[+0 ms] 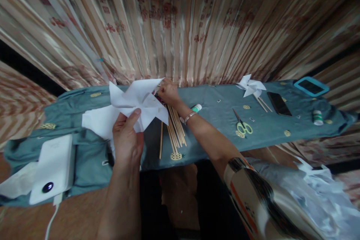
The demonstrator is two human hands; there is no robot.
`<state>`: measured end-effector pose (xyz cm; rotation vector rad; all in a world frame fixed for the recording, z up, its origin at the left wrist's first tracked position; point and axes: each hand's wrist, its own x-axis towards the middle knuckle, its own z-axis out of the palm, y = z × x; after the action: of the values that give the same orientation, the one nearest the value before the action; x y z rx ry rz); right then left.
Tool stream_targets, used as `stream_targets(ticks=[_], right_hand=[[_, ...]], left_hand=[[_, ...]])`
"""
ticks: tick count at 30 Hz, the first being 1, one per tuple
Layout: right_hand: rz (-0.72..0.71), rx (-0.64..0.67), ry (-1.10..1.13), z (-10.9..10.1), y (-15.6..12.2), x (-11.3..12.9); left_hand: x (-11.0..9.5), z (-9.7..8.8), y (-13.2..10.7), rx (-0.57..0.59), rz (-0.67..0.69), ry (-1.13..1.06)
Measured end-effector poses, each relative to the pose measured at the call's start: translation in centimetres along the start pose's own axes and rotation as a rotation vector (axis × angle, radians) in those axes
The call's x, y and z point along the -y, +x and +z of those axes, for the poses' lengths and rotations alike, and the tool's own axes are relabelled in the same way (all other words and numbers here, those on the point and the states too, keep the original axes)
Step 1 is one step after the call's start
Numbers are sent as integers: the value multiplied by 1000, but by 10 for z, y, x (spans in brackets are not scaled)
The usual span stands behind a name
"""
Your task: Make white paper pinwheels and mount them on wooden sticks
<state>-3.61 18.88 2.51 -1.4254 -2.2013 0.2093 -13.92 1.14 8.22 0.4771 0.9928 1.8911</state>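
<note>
A white paper pinwheel [137, 99] with folded blades is held up in my left hand [128, 133], the thumb pressed on its front. My right hand [168, 92] reaches beyond the pinwheel's right side, its fingers closed together; whatever they pinch is hidden or too small to name. Just below that hand, small dark reddish items show partly behind the paper. Several thin wooden sticks [176, 129] lie side by side under my right wrist. White paper sheets [98, 122] rest on the cloth to the left, partly covered by the held pinwheel.
On the green cloth [213, 135] lie scissors [243, 125], a glue stick [197, 108], another glue stick [318, 117], a phone [279, 104] and a blue-framed tablet [311, 86]. Pinwheels on sticks [251, 87] lie at the back right. A cabled white power bank [53, 168] sits at left; white pinwheels [323, 191] fill the lower right.
</note>
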Motion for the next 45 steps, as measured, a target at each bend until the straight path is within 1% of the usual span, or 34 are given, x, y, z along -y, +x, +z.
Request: stream_targets(ticks=[3,4,6,8,10,13,15,16,17,19,22,23,24,26,27,28,30,33,35,37,39,41,45], right_hand=[[198,-105,400,-2,-1,-3],[235,-119,495,-3,-1,-4],[285,-138,603,-7,-6,-7],[325,-162,684,-14,-18,-10],[360,-197,768,-27,-40,-14],[401,-245,899,-51,-88,-21],[465,-273,1189,-67,-125,-27],[500,-273,1236,-73,-142,-30],[535,-262,1203,-79,-158,-34],[582,-245,939,-89,-186,-44],[616,-252,725,-98,-218,-61],[611,-247,595,-101,-225,-66],[572,-217,369,-103,-232,-71],[454,-126,0,-105,-240,-78],[387,-80,-123,-106,-242,-81],[326,-47,-177,-107,-244,-85],[215,-21,-161,-106,-246,-94],[122,-67,41,-104,-250,-111],[144,-122,223,-102,-254,-122],[206,-165,379,-100,-258,-130],[259,-178,469,-99,-258,-132],[278,-182,473,-98,-256,-131],[247,-206,358,-94,-251,-127]], left_hand=[[0,-1,1,6,15,-6],[1,-2,1,10,23,-7],[2,-1,2,20,30,-9],[3,0,2,24,24,-5],[6,3,1,24,15,13],[13,10,-3,56,4,40],[21,16,-7,112,-9,47],[26,19,-10,139,-13,48],[31,22,-12,161,-17,52],[41,30,-18,186,-24,70],[55,41,-27,222,-38,103],[60,45,-29,240,-47,114],[64,48,-31,255,-54,129],[73,55,-33,278,-69,170],[77,59,-34,286,-73,189],[82,62,-35,294,-77,205],[90,68,-36,312,-85,231],[100,72,-36,342,-88,275],[105,72,-35,354,-84,313],[108,71,-35,361,-80,342],[110,69,-35,369,-77,362],[110,69,-35,379,-74,376],[109,70,-37,388,-73,397]])
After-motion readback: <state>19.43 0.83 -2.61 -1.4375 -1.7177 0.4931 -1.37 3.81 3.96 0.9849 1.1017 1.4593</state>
